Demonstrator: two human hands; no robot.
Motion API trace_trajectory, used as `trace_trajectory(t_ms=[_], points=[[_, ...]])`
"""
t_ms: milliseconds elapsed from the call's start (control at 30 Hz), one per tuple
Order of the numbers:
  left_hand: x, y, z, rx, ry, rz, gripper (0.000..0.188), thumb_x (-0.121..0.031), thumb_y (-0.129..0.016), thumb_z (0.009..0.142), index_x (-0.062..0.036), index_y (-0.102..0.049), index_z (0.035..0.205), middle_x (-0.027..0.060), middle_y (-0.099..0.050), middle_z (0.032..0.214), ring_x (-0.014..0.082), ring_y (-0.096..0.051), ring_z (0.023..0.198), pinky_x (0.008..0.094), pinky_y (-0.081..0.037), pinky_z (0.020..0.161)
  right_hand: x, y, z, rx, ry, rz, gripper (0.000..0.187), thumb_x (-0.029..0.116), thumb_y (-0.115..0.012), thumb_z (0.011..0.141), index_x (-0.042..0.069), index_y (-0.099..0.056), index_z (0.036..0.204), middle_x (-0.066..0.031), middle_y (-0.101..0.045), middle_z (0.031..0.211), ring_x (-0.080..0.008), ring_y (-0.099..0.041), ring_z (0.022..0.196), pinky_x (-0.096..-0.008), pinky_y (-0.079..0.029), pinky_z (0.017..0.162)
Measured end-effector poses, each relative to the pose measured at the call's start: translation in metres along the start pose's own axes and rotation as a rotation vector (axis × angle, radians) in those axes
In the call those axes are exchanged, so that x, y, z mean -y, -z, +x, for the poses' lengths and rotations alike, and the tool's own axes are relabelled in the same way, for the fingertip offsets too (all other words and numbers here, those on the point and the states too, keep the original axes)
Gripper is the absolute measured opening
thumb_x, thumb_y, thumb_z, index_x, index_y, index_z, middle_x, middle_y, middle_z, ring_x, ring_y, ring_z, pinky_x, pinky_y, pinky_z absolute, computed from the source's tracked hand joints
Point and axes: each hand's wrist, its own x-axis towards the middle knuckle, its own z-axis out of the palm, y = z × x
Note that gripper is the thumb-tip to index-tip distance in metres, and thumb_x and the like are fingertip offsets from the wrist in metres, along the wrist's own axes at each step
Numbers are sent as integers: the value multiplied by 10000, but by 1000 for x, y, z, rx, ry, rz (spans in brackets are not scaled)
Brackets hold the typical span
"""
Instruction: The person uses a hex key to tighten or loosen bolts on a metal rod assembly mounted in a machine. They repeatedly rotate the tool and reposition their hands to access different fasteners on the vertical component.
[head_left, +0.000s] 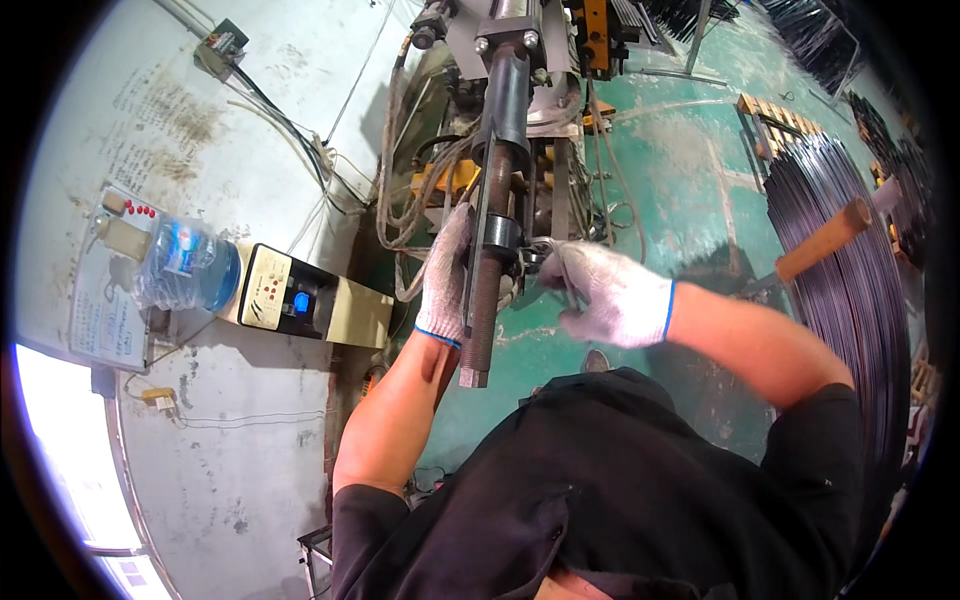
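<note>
A thick threaded rod (pixel 484 320) with a squared end points toward me from a machine's dark cylinder (pixel 505 100). It carries a black collar (pixel 501 236), and a thin flat bar (pixel 482 205) runs along its left side. My left hand (pixel 445 285), in a white knit glove, lies against the rod's left side below the collar; pale glove fabric also shows on its right, so the fingers seem wrapped underneath, partly hidden. Right of the collar, my gloved right hand (pixel 612 292) is closed, its bent fingers beside a small metal part (pixel 537 252). What they hold is too small to tell.
Hoses (pixel 400 200) hang left of the machine. Against the white wall stands a water dispenser (pixel 350 310) with a large bottle (pixel 195 265). On the right are long dark metal strips (pixel 825 225), an orange-brown tube (pixel 825 240) and a wooden pallet (pixel 775 115) on the green floor (pixel 680 160).
</note>
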Motion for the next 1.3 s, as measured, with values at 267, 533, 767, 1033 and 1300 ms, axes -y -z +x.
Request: trace_trajectory(t_ms=[267, 533, 767, 1033, 1300], points=[[-6, -35, -18, 45, 33, -113, 506, -464, -476, 1214, 8, -655, 1251, 164, -726, 895, 261, -682, 595, 394, -540, 452, -50, 94, 79, 23, 556, -999, 208, 164, -718, 884, 114, -735, 1085, -96, -675, 1074, -323, -667, 1085, -470, -553, 987], [8, -7, -3, 63, 50, -88, 570, -568, -562, 1156, -82, -628, 1446, 172, -752, 986, 289, -731, 646, 359, -506, 391, -37, 27, -1, -709, -152, -163, 339, 167, -794, 976, 14, -738, 1273, -88, -750, 1041, -270, -724, 984, -414, -585, 853], [-2, -17, -7, 54, -202, 445, 431, -424, -512, 1204, -83, -615, 1445, 93, -710, 950, 214, -710, 693, 326, -596, 594, 14, 2, 45, -588, -537, 995, 301, 294, -769, 1035, 1, -763, 1104, -24, -702, 867, -108, -660, 737, -298, -527, 690], [-7, -46, -13, -180, -8, -60, 243, -285, -543, 1175, -76, -639, 1256, 123, -714, 877, 211, -675, 576, 341, -526, 441, 10, 55, 83, -196, -366, 244, 279, 243, -758, 884, -6, -734, 1010, -151, -751, 851, -257, -733, 790, -414, -584, 767], [1, -11, -3, -30, -4, 184, 413, -458, -596, 1165, -74, -674, 1295, 80, -736, 982, 181, -697, 749, 307, -549, 607, 80, 102, 104, 240, 178, -582, 190, 216, -704, 953, 28, -727, 964, -221, -787, 914, -414, -798, 943, -539, -619, 857]])
